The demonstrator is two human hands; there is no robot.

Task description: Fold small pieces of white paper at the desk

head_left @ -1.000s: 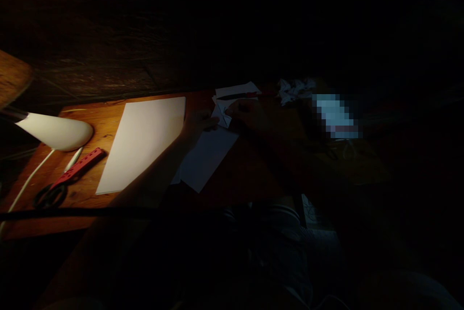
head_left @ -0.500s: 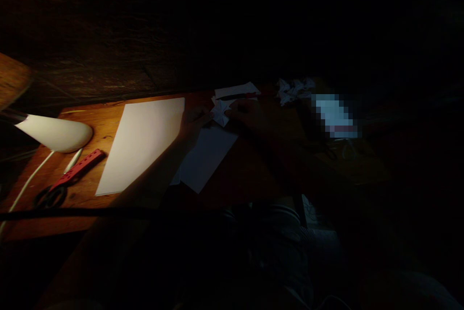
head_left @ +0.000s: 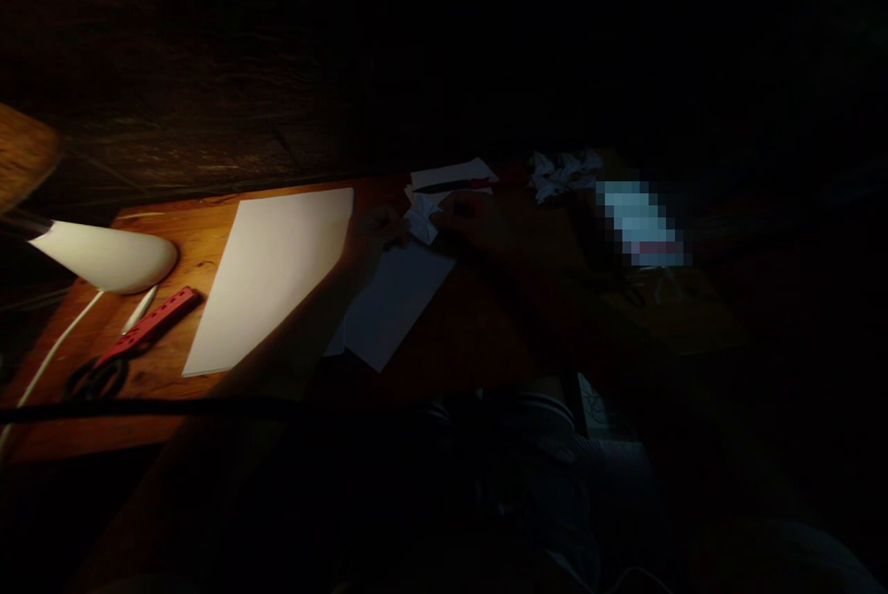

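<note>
Between my two hands is a small piece of folded white paper with pointed corners and crease lines. My left hand has its fingers closed at the paper's left edge. On the other side, my right hand pinches the right edge. Below them a loose white sheet lies on the wooden table. Just behind the folded paper are more paper pieces, with a dark, thin tool with a reddish end across them. Deep shadow hides much of my fingers.
A stack of white paper lies to the left under lamplight. Further left are a white lamp base, a red power strip and a black cable. Several folded paper shapes and a blurred-out bright object are at right.
The folded paper has tilted and changed outline slightly between my fingers; it looked flatter and more star-like before. My left fingers have shifted a little. Everything else stays put.
</note>
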